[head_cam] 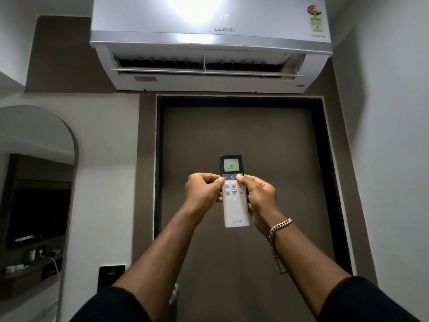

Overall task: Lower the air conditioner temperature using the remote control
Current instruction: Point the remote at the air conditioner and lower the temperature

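Both grips closed on the remote (235,201), held upright at arm's length in front of the door (241,140). Left hand (203,194) wrapped round the left edge, thumb (220,182) laid over the upper-left buttons. Right hand (258,196) wrapped round the right edge, thumb tip pressed near the top-right of the button cluster, just beside the power button (232,177). Chain bracelet (277,231) hanging from the right wrist, a loose length trailing down the forearm. Dark sleeves (362,300) pushed up above both elbows.

On the remote: dark upper part with a lit screen (231,165) reading 18, white lower body marked LLOYD, small round buttons partly hidden under the thumbs, one blue-tinted button (234,191) showing between the hands.

Directly above, mounted over the door: white air conditioner (209,43), louvre open, LLOYD on the front, display (224,17) showing what looks like 17, a strong glare on the front panel, rating sticker (314,17) at its upper right.

Further out to the left: arched mirror (34,182) against the white wall, reflecting a shelf with small items and a white cable. Dark switch plate (111,276) on the wall beside the door frame, partly behind the left forearm.
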